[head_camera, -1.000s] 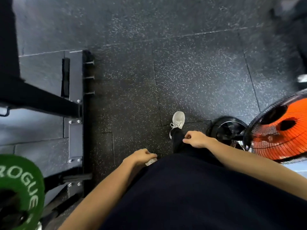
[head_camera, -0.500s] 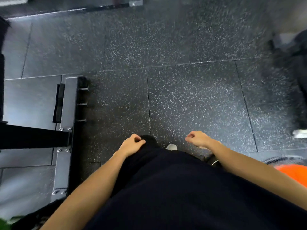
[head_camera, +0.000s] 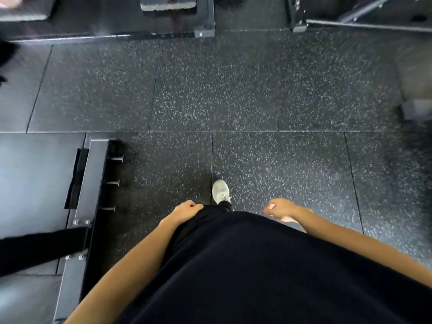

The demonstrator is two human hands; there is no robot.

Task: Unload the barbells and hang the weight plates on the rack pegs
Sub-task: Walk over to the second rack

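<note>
Your left hand (head_camera: 187, 210) and right hand (head_camera: 279, 208) are hanging loosely curled (both holding nothing) over the speckled floor (head_camera: 233, 101); rack base (head_camera: 93, 183) sitting along the floor's left edge.

Both hands hang loosely curled and empty: left hand (head_camera: 188, 210) against the black shirt (head_camera: 257, 272), right hand (head_camera: 279, 208) clear of it. One white sneaker (head_camera: 220, 191) stands on speckled rubber floor (head_camera: 233, 90).
</note>
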